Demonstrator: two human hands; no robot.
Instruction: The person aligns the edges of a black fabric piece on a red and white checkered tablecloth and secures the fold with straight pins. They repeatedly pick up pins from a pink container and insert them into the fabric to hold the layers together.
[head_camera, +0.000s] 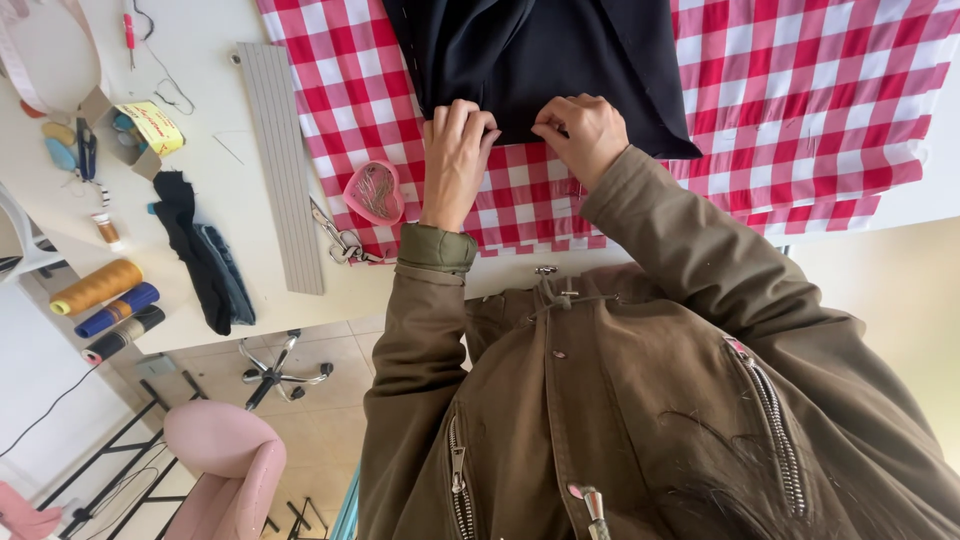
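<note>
My left hand (455, 160) and right hand (580, 135) rest side by side on the edge of the dark cloth (540, 60), which lies on the checked cloth (800, 100). Left of my hands lie the heart-shaped pin box (374, 192), scissors (340, 238) and ruler (282, 165).

You wear an olive-brown jacket (640, 400) with long sleeves, and the left sleeve ends in a ribbed green cuff (437, 248). Slanted silver zips (775, 420) close its chest pockets, one on each side. Metal snaps (556, 354) run down the front placket, and a drawcord (565, 300) crosses the collar. Both hands are bare and ungloved.
</note>
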